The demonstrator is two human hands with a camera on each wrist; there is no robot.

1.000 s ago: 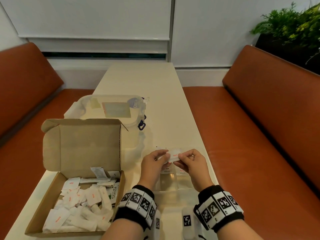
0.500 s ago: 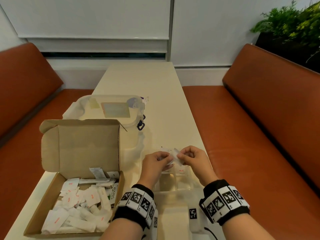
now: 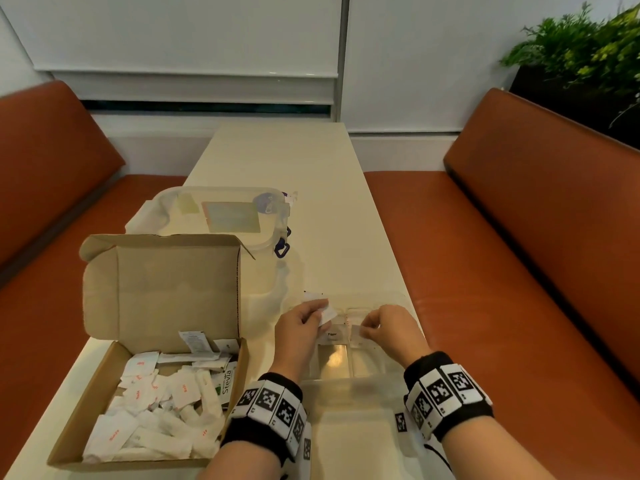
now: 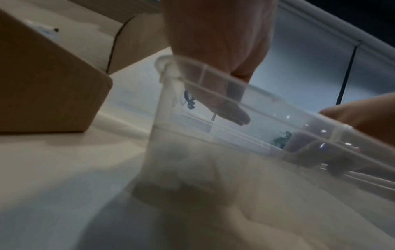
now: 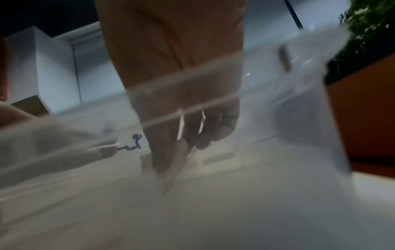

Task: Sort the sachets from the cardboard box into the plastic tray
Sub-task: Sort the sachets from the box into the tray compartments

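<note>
The open cardboard box (image 3: 104,393) sits at the front left with several white sachets (image 3: 162,410) in it. Right of it stands the clear compartmented plastic tray (image 3: 398,301), and a sachet marked Pepper (image 3: 334,336) lies in one compartment. Over the tray's far left part, my left hand (image 3: 320,318) grips a few white sachets (image 3: 327,312). My right hand (image 3: 362,330) is low in the tray and pinches one small sachet (image 3: 356,333). The right wrist view shows my right fingers (image 5: 169,152) pointing down behind the blurred tray wall (image 5: 299,118). The left wrist view shows my left fingers (image 4: 233,115) behind the tray rim (image 4: 267,101).
A lidded clear plastic container (image 3: 221,220) stands behind the box's raised flap (image 3: 162,289). The narrow cream table (image 3: 311,168) runs on ahead. Orange benches (image 3: 519,254) flank it on both sides. A plant (image 3: 588,57) is at the far right.
My hands have drawn apart. The right hand has gone down and to the right into the tray with one sachet, while the left hand keeps the others.
</note>
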